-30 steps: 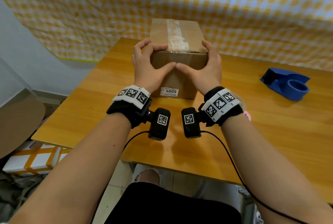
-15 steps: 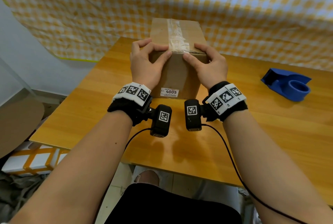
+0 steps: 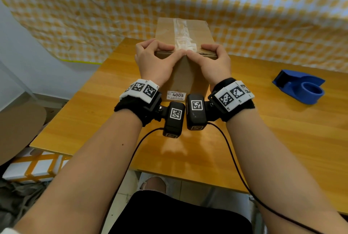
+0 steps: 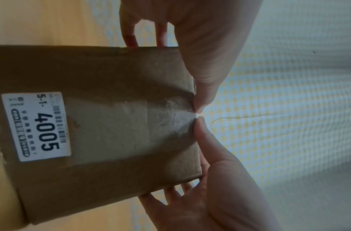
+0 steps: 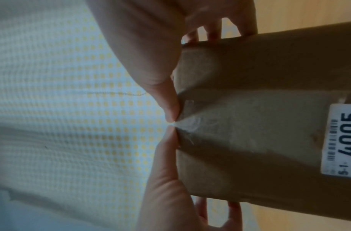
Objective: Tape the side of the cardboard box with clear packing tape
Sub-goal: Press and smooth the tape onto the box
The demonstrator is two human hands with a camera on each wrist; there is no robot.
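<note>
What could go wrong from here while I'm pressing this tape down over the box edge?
1. The tape already looks wrinkled on top; pressing may lock in creases that lift later.
2. Both thumbs meet at one spot on the edge of the box, so the tape's outer edges down the side may stay loose.
3. The left hand and right hand push from the front; the box could slide away across the table.

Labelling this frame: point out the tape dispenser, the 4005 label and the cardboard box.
tape dispenser (image 3: 308, 90): head view, blue round hub.
4005 label (image 4: 45, 130): left wrist view, printed digits.
cardboard box (image 3: 201, 30): head view, bare top face.
</note>
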